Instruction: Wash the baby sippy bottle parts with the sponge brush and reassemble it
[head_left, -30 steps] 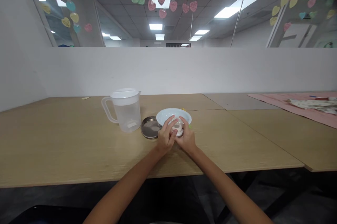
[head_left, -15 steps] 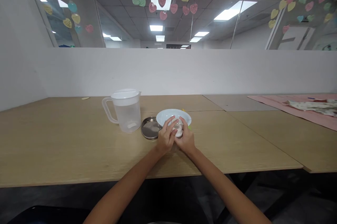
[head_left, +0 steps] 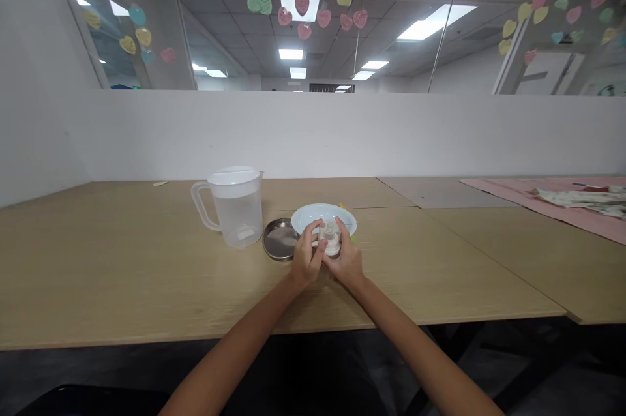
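Observation:
Both my hands meet at the middle of the wooden table (head_left: 122, 285). My left hand (head_left: 307, 259) and my right hand (head_left: 346, 260) are closed around a small clear container with a white base (head_left: 331, 237), fingertips on its top and sides. It stands at the near rim of a pale blue plate (head_left: 317, 214). A round metal dish (head_left: 278, 240) lies just left of the hands. Further left stands a translucent plastic pitcher (head_left: 235, 207) with a white lid and a handle on its left side.
A white partition wall (head_left: 342, 132) runs behind the table, with glass and paper hearts above it. A pink cloth (head_left: 548, 197) with a patterned fabric (head_left: 587, 197) lies at the far right. The near table edge (head_left: 293, 331) drops off to a dark floor.
The hands have stayed on the small container, with only slight finger shifts. The view has tilted a little.

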A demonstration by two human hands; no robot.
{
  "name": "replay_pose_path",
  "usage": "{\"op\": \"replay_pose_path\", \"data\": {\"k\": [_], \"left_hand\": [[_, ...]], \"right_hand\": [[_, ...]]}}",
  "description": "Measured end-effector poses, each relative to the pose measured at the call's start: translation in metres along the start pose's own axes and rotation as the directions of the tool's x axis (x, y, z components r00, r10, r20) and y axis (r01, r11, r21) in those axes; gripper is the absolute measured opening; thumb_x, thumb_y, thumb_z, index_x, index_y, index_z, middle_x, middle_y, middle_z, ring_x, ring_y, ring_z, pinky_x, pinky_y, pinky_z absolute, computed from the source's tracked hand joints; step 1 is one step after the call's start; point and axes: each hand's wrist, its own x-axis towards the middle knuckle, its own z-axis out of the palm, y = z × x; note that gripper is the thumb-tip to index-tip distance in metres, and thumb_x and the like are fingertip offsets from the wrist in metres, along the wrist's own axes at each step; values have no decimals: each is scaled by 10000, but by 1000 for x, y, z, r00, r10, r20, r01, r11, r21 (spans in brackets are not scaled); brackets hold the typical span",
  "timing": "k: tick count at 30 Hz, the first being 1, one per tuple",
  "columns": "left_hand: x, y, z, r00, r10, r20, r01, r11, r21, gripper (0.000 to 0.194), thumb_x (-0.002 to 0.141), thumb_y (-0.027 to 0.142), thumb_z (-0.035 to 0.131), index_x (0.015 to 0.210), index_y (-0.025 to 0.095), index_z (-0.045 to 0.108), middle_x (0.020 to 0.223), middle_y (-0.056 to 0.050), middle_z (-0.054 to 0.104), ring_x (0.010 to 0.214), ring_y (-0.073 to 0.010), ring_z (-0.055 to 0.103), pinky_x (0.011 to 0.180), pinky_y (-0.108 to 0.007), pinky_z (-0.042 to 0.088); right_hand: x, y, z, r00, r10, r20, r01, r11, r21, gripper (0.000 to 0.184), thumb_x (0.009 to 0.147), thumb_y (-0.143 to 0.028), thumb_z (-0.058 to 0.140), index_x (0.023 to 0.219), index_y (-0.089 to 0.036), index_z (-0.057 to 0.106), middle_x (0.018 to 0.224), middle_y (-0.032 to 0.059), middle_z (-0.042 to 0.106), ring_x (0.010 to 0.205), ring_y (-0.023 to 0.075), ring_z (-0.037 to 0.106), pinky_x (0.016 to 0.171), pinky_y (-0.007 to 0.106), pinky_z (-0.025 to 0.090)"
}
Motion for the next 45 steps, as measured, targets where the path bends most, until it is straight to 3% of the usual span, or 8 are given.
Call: {"op": "replay_pose_path", "data": {"k": [14,20,24,27,31,35,40,45], "left_hand": [[-1,-2,-3,999,-2,35,1,1000,28,461,910,412,433,1305,182,379,1239,-134,551,1018,-211,611,880,-346,492],[-1,0,-6,994,34,104,-41,997,63,740,792,577,547,1361,157,331,1257,-148,534,1112,-274,547,956,-406,442],[-1,-8,-6,989,13,148,-20,999,45,1000,611,713,633,1370,143,319,1292,-171,507,1119,-310,542,960,-427,444],[0,-14,-8,978,-22,206,4,996,89,1096,528,678,719,1387,152,287,1298,-170,512,1112,-315,554,970,-436,439],[0,-12,-9,961,-42,272,-8,983,182,1030,557,558,769,1387,169,300,1286,-150,536,1141,-311,546,968,-424,448],[-1,-8,-9,955,-73,286,-12,958,287,863,619,424,756,1347,173,367,1198,-116,608,1077,-277,595,930,-394,482],[-1,-7,-6,955,-91,282,-5,946,325,865,602,399,765,1340,169,377,1213,-111,608,1102,-265,589,942,-376,483],[-1,-5,-4,962,-79,261,-13,942,334,841,616,381,750,1344,178,381,1215,-105,610,1106,-261,589,940,-367,487]], "right_hand": [[-2,3,-2,1000,-28,12,28,999,17,737,790,-492,521,1391,-114,325,1079,142,660,845,239,659,691,328,535],[-2,9,-3,990,-135,-27,136,990,31,765,798,-532,511,1410,-129,289,1199,169,598,968,273,627,769,381,529],[-1,11,-8,989,-141,-45,145,982,124,611,871,-507,407,1373,-161,361,1190,155,592,992,262,605,784,384,520],[-2,11,-12,993,-102,-64,114,967,226,516,905,-453,363,1335,-172,416,1156,142,600,955,241,609,769,366,517],[-1,11,-16,999,-42,-20,46,933,357,496,900,-436,398,1319,-173,436,1149,129,601,931,226,609,773,354,512],[2,11,-15,998,38,45,-52,925,375,488,836,-449,530,1238,-173,507,1133,118,613,915,224,605,792,353,504],[5,13,-10,987,156,48,-162,897,411,388,840,-438,531,1116,-168,575,999,90,651,835,205,617,748,336,512],[3,13,-12,996,94,4,-89,936,340,387,860,-416,509,1160,-175,556,1032,100,650,867,212,626,767,345,514]]}}
